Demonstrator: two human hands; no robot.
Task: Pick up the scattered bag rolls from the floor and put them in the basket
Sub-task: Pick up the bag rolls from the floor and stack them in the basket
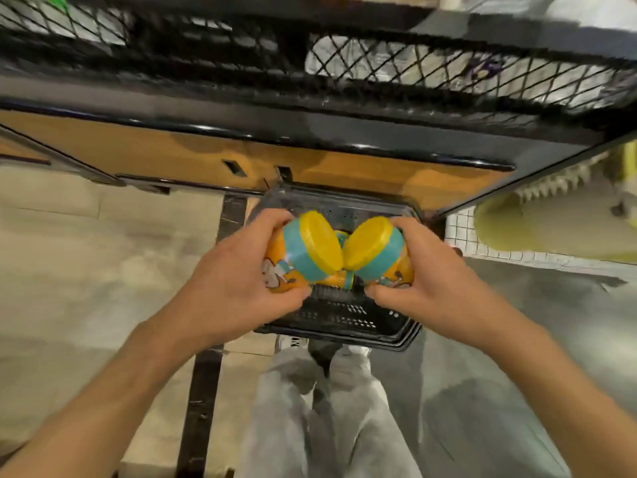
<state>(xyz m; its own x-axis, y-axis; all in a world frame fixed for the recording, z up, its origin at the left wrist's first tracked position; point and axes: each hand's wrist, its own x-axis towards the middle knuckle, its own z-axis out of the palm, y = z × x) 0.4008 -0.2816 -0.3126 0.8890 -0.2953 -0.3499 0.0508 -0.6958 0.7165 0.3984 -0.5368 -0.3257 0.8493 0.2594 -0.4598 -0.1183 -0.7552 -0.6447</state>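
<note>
Holding bag rolls [312,251] over the basket [339,334], both hands' fingers [381,293] clenched round them; next, release inside.

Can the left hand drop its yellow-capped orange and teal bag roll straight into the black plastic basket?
Probably yes. The left hand holds its bag roll right above the black plastic basket, whose top is open; only the right hand with its own roll crowds alongside.

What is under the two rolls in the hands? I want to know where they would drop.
The black basket sits below both bag rolls. Its slotted floor shows, with another roll partly visible; the hands cover the rest.
</note>
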